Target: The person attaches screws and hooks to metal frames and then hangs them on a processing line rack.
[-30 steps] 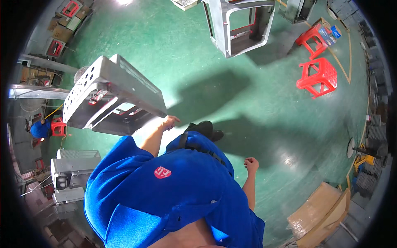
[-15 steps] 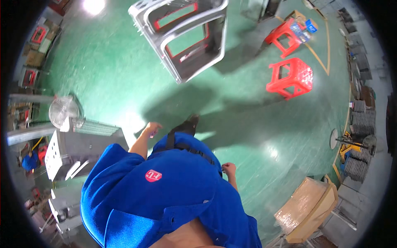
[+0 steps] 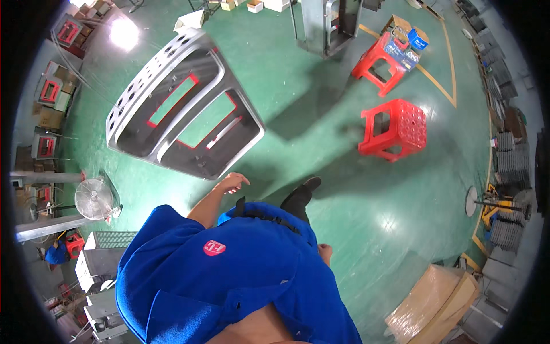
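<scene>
My left hand [image 3: 232, 182] hangs ahead of my waist with its fingers loosely apart and nothing in them. Just beyond it stands a big grey metal cabinet frame [image 3: 153, 156], apart from the hand as far as I can tell. The frame has two rounded openings, red-edged cutouts inside and a row of round holes along one side. A thin white-and-red stick [image 3: 223, 133] lies inside the nearer opening. My right hand [image 3: 325, 253] hangs by my right hip, partly hidden by my blue clothing; its fingers do not show clearly.
Two red plastic stools stand ahead right: a nearer one [image 3: 395, 129] and a farther one [image 3: 378, 66] with boxes. A tall grey metal cabinet [image 3: 326, 28] is farther ahead. A floor fan [image 3: 94, 199] stands left, a wrapped carton [image 3: 429, 301] at lower right.
I have stepped forward and turned right, so the cabinet frame now sits nearer and farther left in view. My left hand has swung ahead toward it; my right hand shows less.
</scene>
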`<state>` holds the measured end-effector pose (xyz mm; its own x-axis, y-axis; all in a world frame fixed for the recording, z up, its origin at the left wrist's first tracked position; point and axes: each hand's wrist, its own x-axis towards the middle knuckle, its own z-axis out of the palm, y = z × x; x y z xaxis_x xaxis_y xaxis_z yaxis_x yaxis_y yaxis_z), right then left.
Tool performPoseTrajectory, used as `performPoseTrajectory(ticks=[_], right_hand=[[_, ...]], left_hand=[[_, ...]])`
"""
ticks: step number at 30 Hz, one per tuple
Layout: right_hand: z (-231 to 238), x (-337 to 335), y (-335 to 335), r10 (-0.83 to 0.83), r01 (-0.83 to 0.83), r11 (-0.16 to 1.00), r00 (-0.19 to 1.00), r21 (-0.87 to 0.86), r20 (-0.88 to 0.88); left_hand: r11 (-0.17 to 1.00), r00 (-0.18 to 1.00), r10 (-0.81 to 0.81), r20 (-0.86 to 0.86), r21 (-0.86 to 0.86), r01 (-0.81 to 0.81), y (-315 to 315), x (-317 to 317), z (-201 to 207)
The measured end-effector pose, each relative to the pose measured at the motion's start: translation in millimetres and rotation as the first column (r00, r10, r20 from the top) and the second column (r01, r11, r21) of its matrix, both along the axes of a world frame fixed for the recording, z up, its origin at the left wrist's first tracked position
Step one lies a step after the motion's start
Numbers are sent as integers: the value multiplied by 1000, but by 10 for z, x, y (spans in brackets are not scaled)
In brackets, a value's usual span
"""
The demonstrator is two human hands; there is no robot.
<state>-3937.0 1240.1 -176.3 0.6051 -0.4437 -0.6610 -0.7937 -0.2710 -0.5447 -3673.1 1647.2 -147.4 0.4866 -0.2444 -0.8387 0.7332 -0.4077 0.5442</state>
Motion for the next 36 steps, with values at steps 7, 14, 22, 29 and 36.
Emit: performPoseTrajectory(ticks=[7, 14, 22, 29, 36], right_hand=[[-255, 1005, -1694, -157, 160, 970, 987, 183, -31], [-195, 3056, -2864, -6, 3, 1000, 995, 25, 104], [-212, 4674, -3125, 20, -42, 980, 993, 195, 116], [-453, 5212, -3806, -160, 132, 963, 982, 235, 103], [-623, 5704, -4396, -77, 73, 991, 997, 116, 23]], left_hand=[[995, 1000, 10, 18, 102, -12, -1182, 1047, 179], [980, 987, 155, -32, 135, -149, -1911, 2129, 67], [958, 988, 21, -155, 287, 24, -2121, 3260, -280], [959, 981, -170, 96, 244, 142, -3078, 5149, -27], [999, 986, 2, 164, -35, 3, -4464, 6567, 228]])
